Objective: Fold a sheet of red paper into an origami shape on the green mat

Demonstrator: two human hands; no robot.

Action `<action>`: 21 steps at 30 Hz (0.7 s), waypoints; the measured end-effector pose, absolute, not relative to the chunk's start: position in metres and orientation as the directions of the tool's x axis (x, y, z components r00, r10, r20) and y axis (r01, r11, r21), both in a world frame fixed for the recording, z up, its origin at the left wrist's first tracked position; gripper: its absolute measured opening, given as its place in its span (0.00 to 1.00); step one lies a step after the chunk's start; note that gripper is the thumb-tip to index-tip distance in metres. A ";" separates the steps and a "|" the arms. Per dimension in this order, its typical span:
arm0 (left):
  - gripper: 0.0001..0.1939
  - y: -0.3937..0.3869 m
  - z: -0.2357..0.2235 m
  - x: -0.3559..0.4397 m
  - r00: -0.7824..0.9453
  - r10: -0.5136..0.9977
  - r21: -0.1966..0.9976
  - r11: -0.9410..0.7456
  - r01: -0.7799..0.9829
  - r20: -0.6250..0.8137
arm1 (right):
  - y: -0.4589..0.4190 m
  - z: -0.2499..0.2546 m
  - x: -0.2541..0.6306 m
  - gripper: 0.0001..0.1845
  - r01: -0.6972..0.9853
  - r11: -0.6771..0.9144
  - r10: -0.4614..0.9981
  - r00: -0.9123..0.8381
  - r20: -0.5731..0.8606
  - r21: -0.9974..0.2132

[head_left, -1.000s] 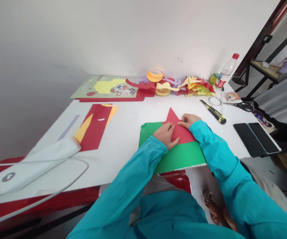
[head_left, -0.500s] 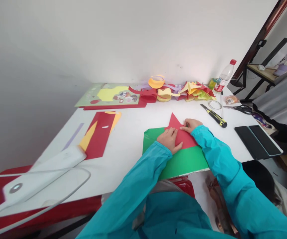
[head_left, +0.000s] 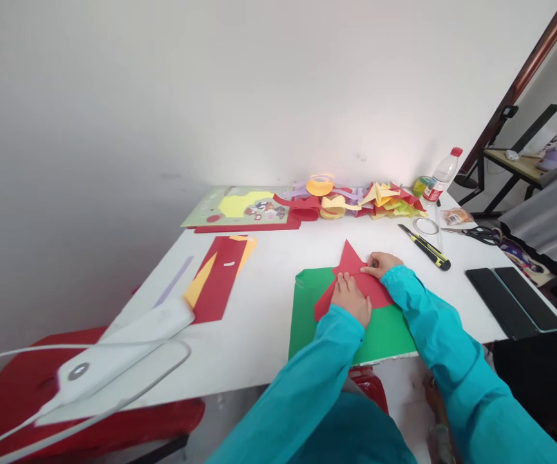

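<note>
A red paper piece (head_left: 378, 293) with a pointed top lies on a green sheet (head_left: 302, 335) at the table's front edge. My left hand (head_left: 352, 301) rests flat on the red paper, fingers stretched out, pressing its middle. On its right side, my right hand (head_left: 385, 263) has its thumb and finger pinched together at the red paper's edge. Something small and dark shows between those fingers, too small to make out. A black-and-yellow utility knife (head_left: 425, 247) lies beyond my right hand, apart from it.
Paper chains (head_left: 333, 206) and a bottle (head_left: 442, 175) stand along the wall. A tape roll (head_left: 425, 226), scissors (head_left: 478, 233) and dark folding case (head_left: 514, 303) lie right. Leftward are red paper strips (head_left: 220, 277), a picture board (head_left: 234, 205) and a white corded device (head_left: 123, 348).
My left hand has slid rightward over the red paper, uncovering its lower left corner. The right hand stays at the paper's edge. The whole view has shifted a little.
</note>
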State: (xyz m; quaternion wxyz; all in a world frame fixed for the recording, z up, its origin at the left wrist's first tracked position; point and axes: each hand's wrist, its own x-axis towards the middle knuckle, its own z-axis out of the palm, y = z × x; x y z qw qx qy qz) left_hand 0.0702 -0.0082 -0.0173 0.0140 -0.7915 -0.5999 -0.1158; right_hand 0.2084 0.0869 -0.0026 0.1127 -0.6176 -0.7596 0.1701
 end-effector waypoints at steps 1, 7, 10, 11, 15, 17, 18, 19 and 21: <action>0.30 -0.010 -0.019 0.076 0.214 0.962 0.110 -0.234 0.966 0.167 | 0.087 -0.003 0.208 0.18 0.899 0.176 0.977 -0.210 -0.043 -0.401; 0.31 -0.012 -0.021 0.089 0.154 0.982 0.140 -0.168 0.976 0.105 | 0.090 -0.004 0.209 0.17 0.892 0.169 0.975 -0.215 -0.064 -0.420; 0.31 -0.011 -0.017 0.086 0.162 0.981 0.132 -0.175 0.976 0.104 | 0.091 -0.004 0.208 0.17 0.887 0.166 0.975 -0.214 -0.065 -0.432; 0.31 -0.010 -0.015 0.085 0.168 0.980 0.129 -0.182 0.975 0.111 | 0.091 -0.004 0.208 0.17 0.885 0.165 0.975 -0.213 -0.064 -0.436; 0.32 -0.002 -0.005 0.078 0.203 0.966 0.155 -0.227 0.961 0.157 | 0.090 -0.005 0.208 0.17 0.876 0.159 0.977 -0.206 -0.054 -0.455; 0.34 0.003 -0.004 0.076 0.206 0.964 0.165 -0.233 0.958 0.167 | 0.089 -0.005 0.209 0.17 0.868 0.157 0.979 -0.201 -0.044 -0.470; 0.35 0.005 -0.004 0.076 0.210 0.962 0.161 -0.238 0.958 0.174 | 0.089 -0.006 0.209 0.17 0.863 0.156 0.980 -0.198 -0.037 -0.481; 0.36 0.007 -0.006 0.076 0.213 0.960 0.152 -0.241 0.959 0.183 | 0.090 -0.007 0.210 0.18 0.856 0.155 0.980 -0.195 -0.029 -0.494; 0.37 0.008 -0.009 0.077 0.222 0.953 0.126 -0.251 0.960 0.205 | 0.093 -0.009 0.213 0.19 0.835 0.151 0.982 -0.189 -0.018 -0.530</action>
